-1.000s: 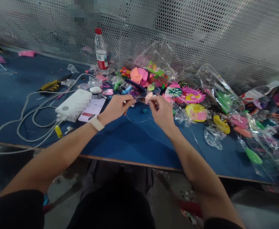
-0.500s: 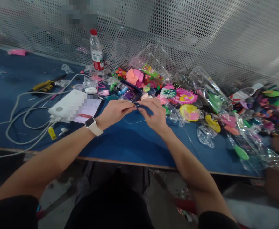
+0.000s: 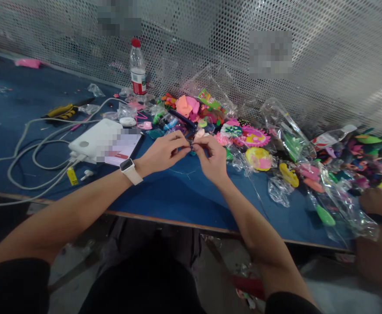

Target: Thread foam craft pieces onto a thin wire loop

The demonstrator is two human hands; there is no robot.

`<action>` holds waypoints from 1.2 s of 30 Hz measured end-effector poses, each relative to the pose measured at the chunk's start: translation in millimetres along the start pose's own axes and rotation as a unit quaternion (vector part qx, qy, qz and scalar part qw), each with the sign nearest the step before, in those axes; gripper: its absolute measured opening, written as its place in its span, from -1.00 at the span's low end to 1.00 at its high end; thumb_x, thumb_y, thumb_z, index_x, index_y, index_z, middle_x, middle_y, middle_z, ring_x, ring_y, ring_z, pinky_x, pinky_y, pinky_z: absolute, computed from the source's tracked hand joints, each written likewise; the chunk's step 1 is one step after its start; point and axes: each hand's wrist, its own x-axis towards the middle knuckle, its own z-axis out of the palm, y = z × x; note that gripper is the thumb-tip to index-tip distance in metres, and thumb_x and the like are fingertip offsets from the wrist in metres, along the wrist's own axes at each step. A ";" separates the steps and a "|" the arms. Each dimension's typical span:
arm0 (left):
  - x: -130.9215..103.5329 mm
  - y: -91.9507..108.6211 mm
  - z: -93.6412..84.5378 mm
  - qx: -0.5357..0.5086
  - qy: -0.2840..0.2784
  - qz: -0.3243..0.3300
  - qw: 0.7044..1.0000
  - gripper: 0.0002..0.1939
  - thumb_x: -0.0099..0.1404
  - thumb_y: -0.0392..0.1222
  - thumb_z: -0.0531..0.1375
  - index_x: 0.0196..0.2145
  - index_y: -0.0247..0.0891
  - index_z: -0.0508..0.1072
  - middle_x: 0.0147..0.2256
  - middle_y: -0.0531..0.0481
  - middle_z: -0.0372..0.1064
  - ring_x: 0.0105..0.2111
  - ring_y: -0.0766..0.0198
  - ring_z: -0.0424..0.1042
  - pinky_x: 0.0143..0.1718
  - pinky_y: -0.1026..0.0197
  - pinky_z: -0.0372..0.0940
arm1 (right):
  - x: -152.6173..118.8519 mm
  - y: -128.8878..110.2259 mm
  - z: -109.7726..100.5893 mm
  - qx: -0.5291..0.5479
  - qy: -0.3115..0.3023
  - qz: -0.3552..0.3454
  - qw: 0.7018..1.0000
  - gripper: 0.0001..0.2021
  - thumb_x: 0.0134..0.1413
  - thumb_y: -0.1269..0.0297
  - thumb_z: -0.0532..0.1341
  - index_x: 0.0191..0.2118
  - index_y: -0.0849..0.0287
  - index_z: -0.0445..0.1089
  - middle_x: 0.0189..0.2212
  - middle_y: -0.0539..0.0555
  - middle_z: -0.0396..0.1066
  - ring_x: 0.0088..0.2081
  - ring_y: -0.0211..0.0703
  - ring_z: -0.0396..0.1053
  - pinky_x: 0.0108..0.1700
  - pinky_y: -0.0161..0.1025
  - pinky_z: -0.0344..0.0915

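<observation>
My left hand (image 3: 166, 150), with a pale-banded watch (image 3: 131, 171) on its wrist, pinches thumb against fingertips. Its tips meet those of my right hand (image 3: 210, 158), which is closed in a pinch too. Between them is a thin strand (image 3: 182, 172), whose pale loop hangs just below the fingers over the blue tabletop (image 3: 174, 198). Whether it is thread or wire I cannot tell. A tiny dark bit at the fingertips is too small to name. Just behind the hands lie colourful soft pieces (image 3: 186, 106) and clear plastic scraps.
Left of me are a phone (image 3: 125, 146), a white power bank (image 3: 91, 139) with cables, an earbud (image 3: 86, 175) and yellow-black pliers (image 3: 62, 112). A bottle (image 3: 138, 78) stands by the perforated metal panel (image 3: 191, 43). At right, another person's hand (image 3: 377, 203) rests near heaped plastic bags (image 3: 344, 196).
My fingertips have shifted slightly and curled closer together; the strand's loop hangs a little lower. The other person's hand has come further into view at right. The whole view has shifted slightly.
</observation>
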 end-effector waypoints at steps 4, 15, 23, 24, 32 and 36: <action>-0.7 1.1 0.4 -0.009 -0.017 -0.018 1.000 -0.84 0.57 -0.11 0.14 -0.13 -0.20 0.48 -0.04 -0.14 0.48 -0.43 0.35 0.40 -0.29 0.17 0.40 | -1.2 2.6 3.8 0.081 0.004 0.037 0.996 -0.83 0.42 0.06 0.21 -0.10 0.02 0.44 -0.17 0.05 0.52 -0.28 -0.18 0.50 -0.17 -0.11 0.51; -3.7 5.4 2.3 -0.164 0.045 -0.120 0.978 -0.39 0.44 -0.16 0.27 0.35 -0.15 0.18 0.07 -0.16 0.49 -0.42 0.39 0.49 -0.27 0.22 0.48 | 2.9 19.0 6.1 0.115 0.037 0.107 0.987 -0.72 0.40 -0.09 0.22 -0.13 0.01 0.35 -0.34 -0.02 0.44 -0.55 -0.32 0.25 -0.48 -0.20 0.25; 1.1 6.5 1.0 -0.242 0.045 -0.205 0.947 -0.65 0.44 -0.08 0.32 0.09 -0.20 0.38 -0.19 -0.04 0.58 -0.42 0.32 0.60 -0.39 0.27 0.50 | 6.0 24.8 3.0 0.103 0.054 0.120 0.986 -0.71 0.37 -0.10 0.24 -0.15 0.02 0.40 -0.47 -0.06 0.36 -0.54 -0.26 0.25 -0.49 -0.21 0.23; 1.8 6.9 0.8 -0.248 0.042 -0.211 0.945 -0.71 0.44 -0.07 0.32 0.02 -0.20 0.42 -0.22 -0.04 0.58 -0.43 0.31 0.60 -0.42 0.28 0.50 | 6.2 25.8 2.3 0.100 0.049 0.117 0.987 -0.71 0.37 -0.10 0.23 -0.15 0.02 0.40 -0.46 -0.06 0.36 -0.53 -0.26 0.27 -0.48 -0.21 0.24; 7.2 3.8 0.6 -0.359 0.014 -0.276 0.892 -0.79 0.43 -0.04 0.34 -0.24 -0.24 0.51 -0.40 -0.02 0.52 -0.48 0.28 0.58 -0.48 0.23 0.52 | 8.3 25.2 -0.8 0.094 0.038 0.106 0.989 -0.67 0.37 -0.14 0.18 -0.15 0.03 0.35 -0.45 -0.06 0.30 -0.48 -0.25 0.25 -0.44 -0.21 0.21; 6.9 -0.9 1.3 -0.404 0.004 -0.297 0.865 -0.77 0.46 -0.06 0.30 -0.30 -0.24 0.50 -0.38 -0.04 0.54 -0.46 0.30 0.58 -0.41 0.20 0.56 | 8.6 28.3 -1.5 0.088 0.030 0.112 0.989 -0.68 0.37 -0.14 0.17 -0.18 0.03 0.32 -0.49 -0.08 0.27 -0.51 -0.26 0.20 -0.44 -0.20 0.19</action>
